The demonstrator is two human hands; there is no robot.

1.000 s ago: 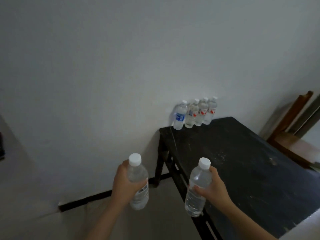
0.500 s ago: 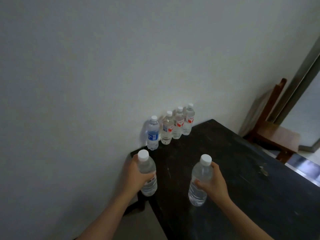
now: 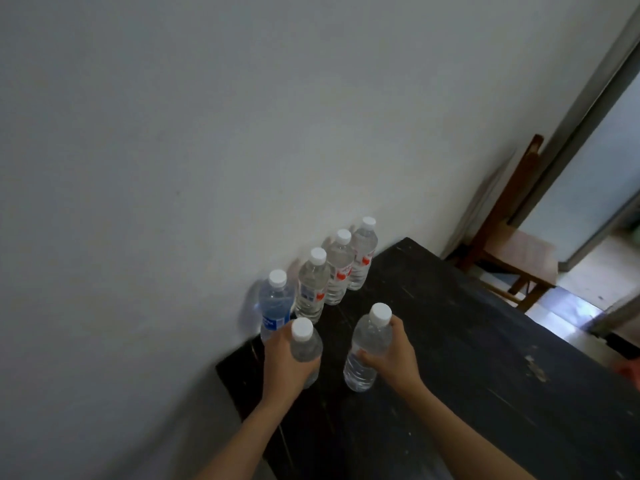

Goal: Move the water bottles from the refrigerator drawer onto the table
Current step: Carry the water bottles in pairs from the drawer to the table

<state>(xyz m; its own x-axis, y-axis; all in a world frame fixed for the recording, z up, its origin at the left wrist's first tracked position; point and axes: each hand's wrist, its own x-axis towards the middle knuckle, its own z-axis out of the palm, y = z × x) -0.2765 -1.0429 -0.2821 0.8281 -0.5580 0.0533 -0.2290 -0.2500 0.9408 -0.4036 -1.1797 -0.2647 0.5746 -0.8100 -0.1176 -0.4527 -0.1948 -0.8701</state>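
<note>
Scuffed black table (image 3: pixel 450 341), white caps (image 3: pixel 380 311) on clear bottles (image 3: pixel 363 358), blue label (image 3: pixel 273 322), red-marked labels (image 3: pixel 341 273), brown chair (image 3: pixel 519 251).

Clear glossy plastic bottles (image 3: pixel 313 292) with matt white caps stand on a scuffed, dark matt table (image 3: pixel 467 358).

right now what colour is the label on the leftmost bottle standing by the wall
Blue. The leftmost bottle shows it in the head view.
</note>
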